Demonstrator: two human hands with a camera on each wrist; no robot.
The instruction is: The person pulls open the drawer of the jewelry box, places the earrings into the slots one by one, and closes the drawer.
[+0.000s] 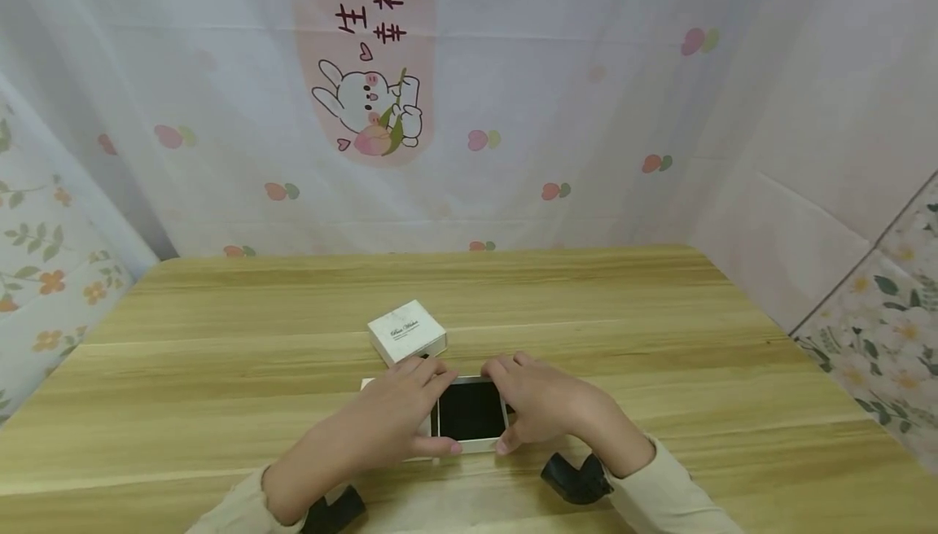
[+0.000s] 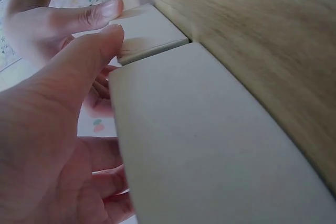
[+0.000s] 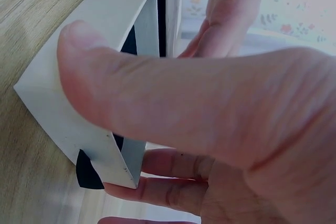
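Note:
A shallow white box with a black inside [image 1: 472,410] lies open side up on the table between both hands. My left hand [image 1: 399,408] spans its left end, thumb on the near wall, fingers at the far side. My right hand [image 1: 545,402] grips the right end likewise, its thumb [image 3: 86,51] pressed on the near wall. A black tab [image 3: 88,171] sticks out of the box's right end. Against the left end sits a second white box [image 2: 194,129], mostly hidden under my left hand in the head view. Behind stands a white box with printed lettering [image 1: 407,334].
The wooden table [image 1: 623,314] reaches back to a printed white curtain [image 1: 572,94]. Black wrist-worn devices [image 1: 575,479] sit by both wrists, close to the table's near side.

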